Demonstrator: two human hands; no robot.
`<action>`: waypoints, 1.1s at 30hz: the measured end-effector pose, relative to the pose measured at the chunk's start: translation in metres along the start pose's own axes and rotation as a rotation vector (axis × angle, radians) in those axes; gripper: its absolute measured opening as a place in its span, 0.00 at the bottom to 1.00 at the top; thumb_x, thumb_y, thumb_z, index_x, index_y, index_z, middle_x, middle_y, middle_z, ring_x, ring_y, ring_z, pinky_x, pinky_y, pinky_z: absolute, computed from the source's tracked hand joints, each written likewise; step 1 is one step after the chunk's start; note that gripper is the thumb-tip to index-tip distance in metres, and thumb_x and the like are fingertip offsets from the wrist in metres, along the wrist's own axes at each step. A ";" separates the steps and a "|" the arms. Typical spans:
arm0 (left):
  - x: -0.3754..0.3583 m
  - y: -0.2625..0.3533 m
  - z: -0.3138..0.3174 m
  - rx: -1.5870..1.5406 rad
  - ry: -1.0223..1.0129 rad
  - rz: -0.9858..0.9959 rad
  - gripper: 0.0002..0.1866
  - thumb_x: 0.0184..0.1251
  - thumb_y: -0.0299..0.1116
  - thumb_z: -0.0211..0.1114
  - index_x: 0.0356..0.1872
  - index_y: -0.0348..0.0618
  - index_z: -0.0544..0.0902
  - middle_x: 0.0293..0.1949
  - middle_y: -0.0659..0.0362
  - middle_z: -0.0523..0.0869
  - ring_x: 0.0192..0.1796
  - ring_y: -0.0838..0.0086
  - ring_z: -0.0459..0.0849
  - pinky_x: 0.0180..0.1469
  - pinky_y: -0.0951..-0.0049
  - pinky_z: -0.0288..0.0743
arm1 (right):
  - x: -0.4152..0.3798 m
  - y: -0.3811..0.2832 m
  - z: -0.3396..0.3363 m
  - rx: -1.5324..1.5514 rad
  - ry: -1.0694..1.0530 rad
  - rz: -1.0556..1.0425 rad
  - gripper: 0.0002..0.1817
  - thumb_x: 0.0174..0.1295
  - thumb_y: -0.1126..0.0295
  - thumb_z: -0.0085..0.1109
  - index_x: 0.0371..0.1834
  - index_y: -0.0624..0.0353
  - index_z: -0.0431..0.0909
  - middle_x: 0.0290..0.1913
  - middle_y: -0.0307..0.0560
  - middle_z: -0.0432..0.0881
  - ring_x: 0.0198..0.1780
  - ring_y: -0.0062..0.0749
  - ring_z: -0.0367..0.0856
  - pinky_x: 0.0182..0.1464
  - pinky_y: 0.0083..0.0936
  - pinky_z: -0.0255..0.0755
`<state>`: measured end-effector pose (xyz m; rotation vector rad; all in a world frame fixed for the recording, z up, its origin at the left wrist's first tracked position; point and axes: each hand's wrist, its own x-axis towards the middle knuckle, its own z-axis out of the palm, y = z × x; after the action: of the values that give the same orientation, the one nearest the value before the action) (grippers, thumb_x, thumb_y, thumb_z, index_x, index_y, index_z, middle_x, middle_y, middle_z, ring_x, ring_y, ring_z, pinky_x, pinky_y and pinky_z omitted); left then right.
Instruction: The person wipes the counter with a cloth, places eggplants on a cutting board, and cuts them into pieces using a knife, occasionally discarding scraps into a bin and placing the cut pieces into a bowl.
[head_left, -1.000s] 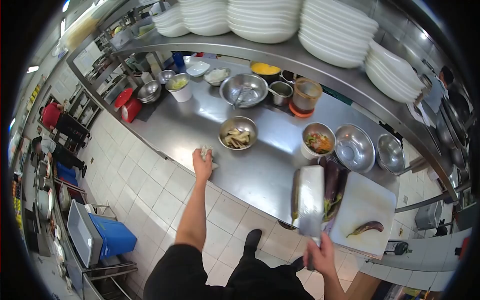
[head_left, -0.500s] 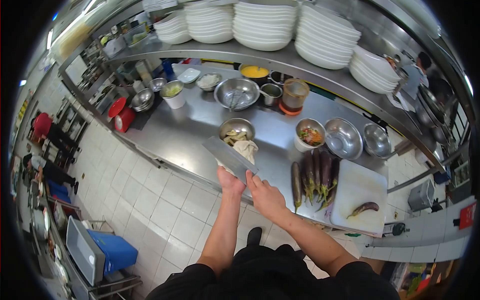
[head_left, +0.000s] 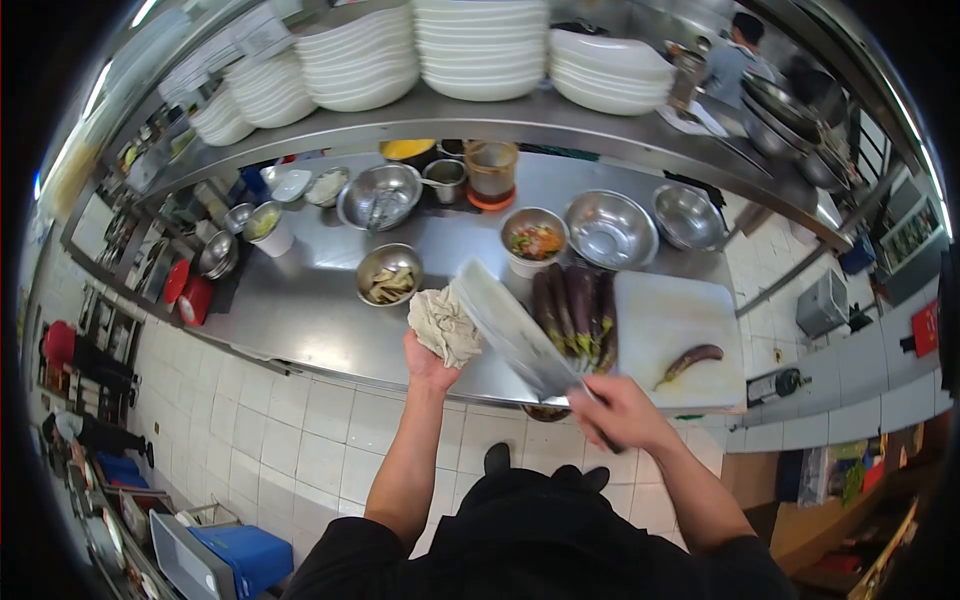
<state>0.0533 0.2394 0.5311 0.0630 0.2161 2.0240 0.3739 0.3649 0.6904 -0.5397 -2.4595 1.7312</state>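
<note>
My left hand (head_left: 430, 366) holds up a crumpled beige cloth (head_left: 446, 328) near the counter's front edge. A cleaver (head_left: 512, 328) is in my right hand (head_left: 625, 412), its fingers wrapped round the dark handle. The broad blade points up and left, apart from the cloth, and is slightly blurred. Just beyond the cloth is a steel bowl (head_left: 364, 262) with pale cut pieces (head_left: 392, 285). Several whole eggplants (head_left: 572, 305) lie behind the blade. On the white cutting board (head_left: 660, 305) to the right rests a short piece of eggplant (head_left: 692, 362).
Farther back stand a bowl of chopped vegetables (head_left: 534, 241), a large steel bowl (head_left: 610, 230) and a bowl with a whisk (head_left: 380, 197). Stacked white plates (head_left: 480, 50) fill the shelf above. A red scale (head_left: 187, 292) is at left. Other people (head_left: 735, 65) are in the background.
The cleaver has come away from the cloth, moving right with my right hand. My left hand now holds the cloth by itself. The camera view has shifted to the right.
</note>
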 end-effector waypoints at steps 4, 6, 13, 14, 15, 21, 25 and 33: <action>-0.006 -0.060 0.022 0.035 -0.018 -0.106 0.31 0.89 0.51 0.43 0.80 0.45 0.77 0.76 0.51 0.83 0.76 0.51 0.82 0.80 0.44 0.75 | 0.058 0.043 0.019 0.588 0.030 0.245 0.24 0.89 0.52 0.52 0.41 0.64 0.78 0.25 0.38 0.78 0.15 0.24 0.74 0.21 0.29 0.73; -0.012 -0.062 0.033 -0.013 -0.020 -0.124 0.31 0.89 0.51 0.45 0.79 0.44 0.77 0.76 0.49 0.83 0.77 0.48 0.81 0.80 0.41 0.74 | 0.069 0.063 0.028 0.439 0.067 0.223 0.23 0.89 0.53 0.52 0.39 0.62 0.75 0.25 0.38 0.76 0.17 0.23 0.75 0.18 0.29 0.71; -0.010 -0.058 -0.005 0.097 -0.031 -0.129 0.33 0.90 0.57 0.45 0.80 0.44 0.77 0.77 0.49 0.82 0.77 0.49 0.81 0.81 0.41 0.73 | -0.015 0.104 0.018 0.248 -0.051 0.362 0.25 0.88 0.51 0.52 0.38 0.63 0.76 0.22 0.40 0.75 0.16 0.22 0.73 0.17 0.29 0.69; -0.005 -0.053 -0.020 0.094 0.008 -0.096 0.33 0.90 0.57 0.46 0.79 0.43 0.77 0.76 0.49 0.83 0.77 0.49 0.82 0.81 0.42 0.74 | -0.032 0.099 0.012 0.201 -0.029 0.413 0.26 0.87 0.51 0.54 0.37 0.65 0.78 0.22 0.44 0.78 0.19 0.27 0.76 0.22 0.34 0.72; 0.001 -0.050 -0.033 0.087 0.046 -0.077 0.33 0.90 0.57 0.47 0.79 0.43 0.77 0.76 0.49 0.83 0.76 0.50 0.82 0.81 0.43 0.74 | -0.047 0.109 0.008 0.211 -0.013 0.428 0.26 0.87 0.51 0.54 0.37 0.65 0.78 0.22 0.44 0.78 0.19 0.27 0.76 0.22 0.34 0.72; 0.074 0.016 -0.067 1.736 0.679 0.139 0.28 0.89 0.50 0.58 0.68 0.33 0.85 0.66 0.45 0.90 0.63 0.54 0.90 0.65 0.56 0.82 | -0.205 0.142 -0.066 -0.215 0.363 0.139 0.23 0.81 0.54 0.69 0.31 0.59 0.77 0.22 0.44 0.79 0.23 0.32 0.76 0.29 0.33 0.73; 0.076 -0.143 -0.013 2.569 0.450 1.299 0.16 0.80 0.37 0.71 0.55 0.34 0.91 0.52 0.43 0.92 0.51 0.55 0.92 0.60 0.57 0.83 | -0.278 0.193 -0.080 -0.214 0.970 0.092 0.15 0.80 0.64 0.68 0.40 0.64 0.77 0.26 0.55 0.82 0.27 0.45 0.85 0.31 0.39 0.76; 0.104 -0.547 0.037 2.074 -0.444 0.291 0.13 0.80 0.31 0.69 0.58 0.38 0.90 0.58 0.44 0.93 0.63 0.45 0.89 0.69 0.54 0.79 | -0.345 0.339 -0.199 0.230 0.897 0.644 0.17 0.88 0.61 0.52 0.46 0.66 0.75 0.22 0.49 0.79 0.17 0.34 0.80 0.20 0.39 0.73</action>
<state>0.4947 0.5734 0.4632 1.7965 1.9117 1.1149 0.8294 0.5292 0.4928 -1.7390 -1.5063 1.3914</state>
